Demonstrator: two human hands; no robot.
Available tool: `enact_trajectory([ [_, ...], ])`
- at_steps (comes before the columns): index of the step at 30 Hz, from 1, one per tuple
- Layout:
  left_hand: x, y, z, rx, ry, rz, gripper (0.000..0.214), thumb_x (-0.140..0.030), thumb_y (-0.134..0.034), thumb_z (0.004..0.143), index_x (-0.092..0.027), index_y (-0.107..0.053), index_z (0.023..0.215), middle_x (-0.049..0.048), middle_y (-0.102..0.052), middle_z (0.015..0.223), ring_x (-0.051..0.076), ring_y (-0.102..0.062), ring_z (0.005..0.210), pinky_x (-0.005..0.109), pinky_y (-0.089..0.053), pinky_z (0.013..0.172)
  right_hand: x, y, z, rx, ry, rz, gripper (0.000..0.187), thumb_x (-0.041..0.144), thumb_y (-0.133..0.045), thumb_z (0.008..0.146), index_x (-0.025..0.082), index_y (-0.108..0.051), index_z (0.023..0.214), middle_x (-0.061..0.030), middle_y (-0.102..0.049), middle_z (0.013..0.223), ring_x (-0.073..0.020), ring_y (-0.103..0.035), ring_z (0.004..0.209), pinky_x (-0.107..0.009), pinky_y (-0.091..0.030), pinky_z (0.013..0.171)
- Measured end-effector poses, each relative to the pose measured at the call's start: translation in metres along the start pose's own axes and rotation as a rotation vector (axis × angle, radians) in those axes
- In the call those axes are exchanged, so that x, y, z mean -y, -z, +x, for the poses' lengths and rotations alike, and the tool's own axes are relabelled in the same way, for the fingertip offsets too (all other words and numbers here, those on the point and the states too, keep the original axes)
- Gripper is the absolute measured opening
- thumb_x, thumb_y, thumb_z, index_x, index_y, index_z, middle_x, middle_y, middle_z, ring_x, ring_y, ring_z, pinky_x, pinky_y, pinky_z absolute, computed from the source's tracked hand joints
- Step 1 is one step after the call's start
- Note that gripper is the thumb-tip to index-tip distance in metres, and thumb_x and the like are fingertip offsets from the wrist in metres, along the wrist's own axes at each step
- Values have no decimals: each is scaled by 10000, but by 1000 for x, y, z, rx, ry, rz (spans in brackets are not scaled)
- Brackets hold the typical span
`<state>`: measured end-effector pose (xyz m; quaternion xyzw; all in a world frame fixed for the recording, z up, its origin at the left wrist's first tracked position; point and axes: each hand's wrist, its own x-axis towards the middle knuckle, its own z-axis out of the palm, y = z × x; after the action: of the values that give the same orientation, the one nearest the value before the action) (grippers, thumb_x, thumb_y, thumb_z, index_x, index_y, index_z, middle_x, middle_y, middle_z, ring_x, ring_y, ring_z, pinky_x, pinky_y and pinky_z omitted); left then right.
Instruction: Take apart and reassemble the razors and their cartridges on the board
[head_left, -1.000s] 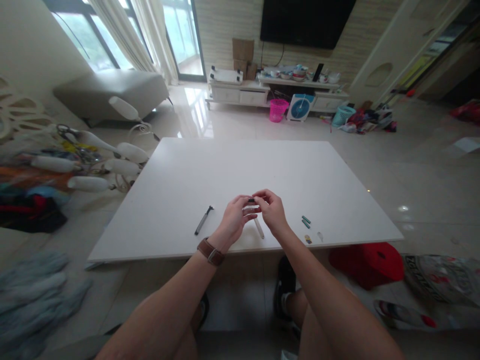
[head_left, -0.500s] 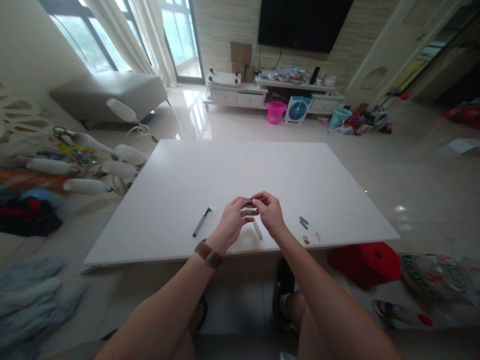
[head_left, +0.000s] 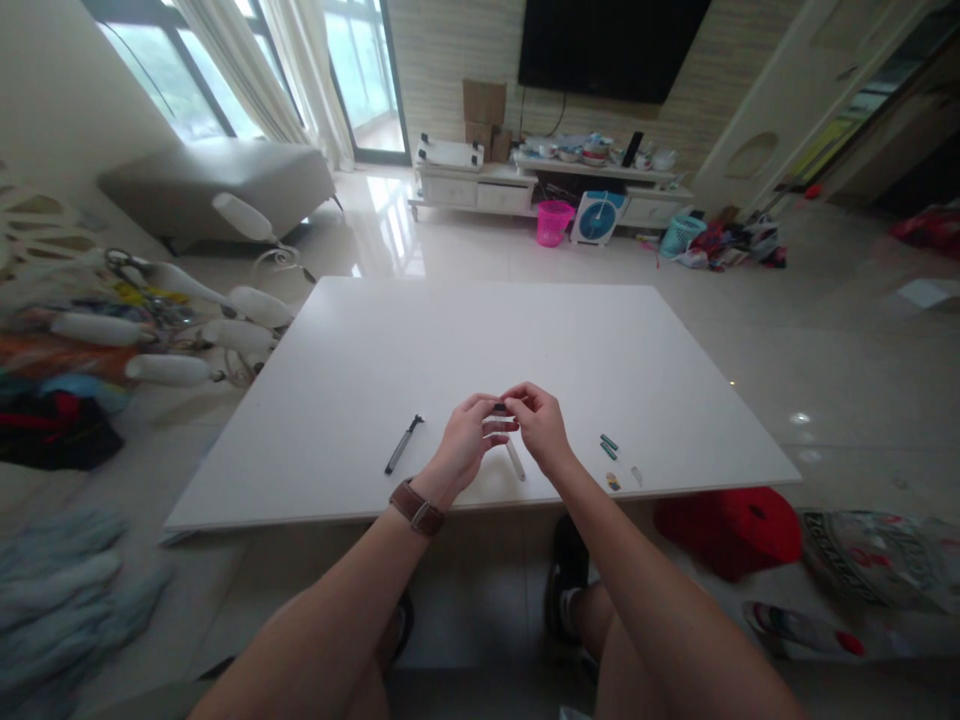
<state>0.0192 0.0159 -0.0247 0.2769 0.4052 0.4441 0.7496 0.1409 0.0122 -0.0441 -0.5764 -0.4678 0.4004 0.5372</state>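
Above the white table, my left hand and my right hand meet fingertip to fingertip. Both pinch a small black piece, its kind too small to make out and partly covered by the fingers. The left hand's lower fingers are loosely curled beneath it. Under the hands lies a thin white stick-like thing, its upper end hidden. To the left rests a slim grey-and-black razor-like tool. Two short green battery-like cylinders lie right of my right hand.
Near the table's front edge at right are a small yellow-and-dark piece and a clear piece. A red stool-like object stands below that edge. A lamp with white shades is beside the table's left edge.
The view has shifted very slightly. Both hands keep the same pinch on the black piece, and nothing on the table has visibly moved.
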Motion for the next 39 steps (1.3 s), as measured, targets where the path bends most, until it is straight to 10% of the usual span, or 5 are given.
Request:
enact_trajectory([
  [7, 1, -1, -2, -22, 38, 0, 114, -219, -641, 741, -141, -647, 825, 79, -702, 803, 186, -698, 691, 248, -474, 592, -9, 25, 7, 121, 135, -413, 167, 316, -526, 888, 208, -650, 859, -8, -694, 866, -147, -637, 766, -260, -480, 709],
  [10, 3, -2, -5, -38, 61, 16, 127, -212, -623, 752, -145, -635, 859, 99, -719, 847, 191, -704, 693, 256, -484, 608, -31, 66, 13, 180, 41, -892, 180, 287, -514, 926, 212, -677, 906, -23, -715, 968, -138, -643, 859, -246, -460, 785],
  [18, 3, -6, -6, -39, 97, 40, 106, -191, -591, 771, -146, -629, 859, 88, -701, 848, 186, -700, 687, 253, -472, 600, -80, 185, 6, 125, -310, -1238, 134, 149, -654, 791, 116, -728, 898, -165, -724, 930, -231, -650, 851, -300, -409, 700],
  [39, -11, 4, -6, -12, 99, 47, 113, -189, -587, 773, -147, -623, 871, 70, -696, 848, 178, -694, 702, 249, -464, 600, -94, 160, 12, 364, -355, -1292, 262, 18, -595, 735, 148, -698, 938, -113, -722, 954, -195, -650, 858, -251, -402, 690],
])
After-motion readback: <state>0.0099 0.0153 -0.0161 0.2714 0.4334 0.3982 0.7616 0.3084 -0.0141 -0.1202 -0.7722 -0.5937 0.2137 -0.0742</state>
